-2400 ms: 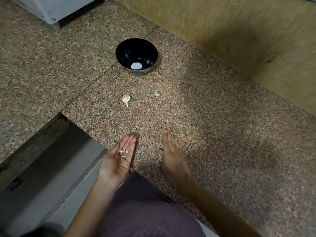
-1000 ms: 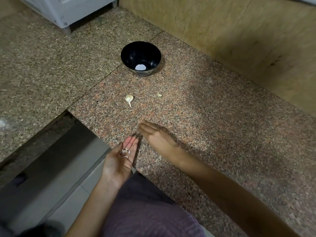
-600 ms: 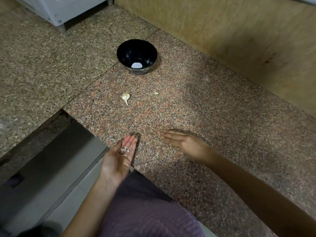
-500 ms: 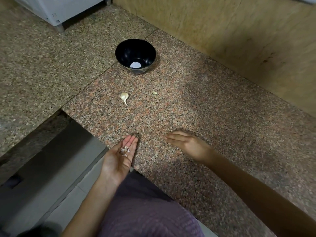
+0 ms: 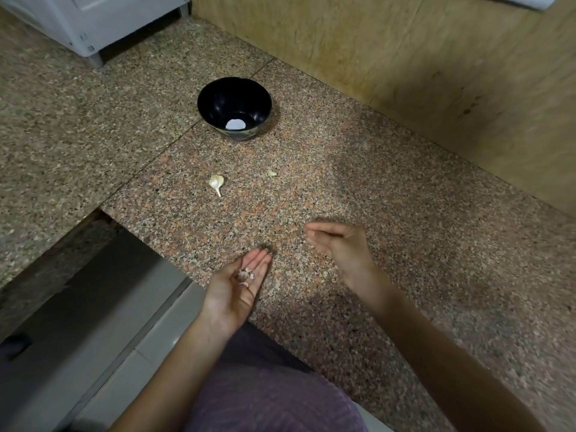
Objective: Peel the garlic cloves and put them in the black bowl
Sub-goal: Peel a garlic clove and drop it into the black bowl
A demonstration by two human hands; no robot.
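Under it all, counter [image 5: 405, 213]: speckled stone, from near to far.
Wall [image 5: 405, 57]: brown board, far right.
Right hand [image 5: 339, 244]: a bit blurry, near right, over the counter, fingers straight and pointing left, holding nothing.
Left hand [image 5: 237, 285]: at the near edge of the counter, palm up, fingers loose, not closed.
Bowl [image 5: 218, 98]: black, far, in the middle, with one white bit [image 5: 235, 124] at the bottom.
Garlic clove [image 5: 216, 182]: skin on, lying between the bowl and the hands.
Skins [image 5: 246, 275]: tiny scraps lying in the left palm.
Small piece [image 5: 271, 173]: right of the clove, apart from it.
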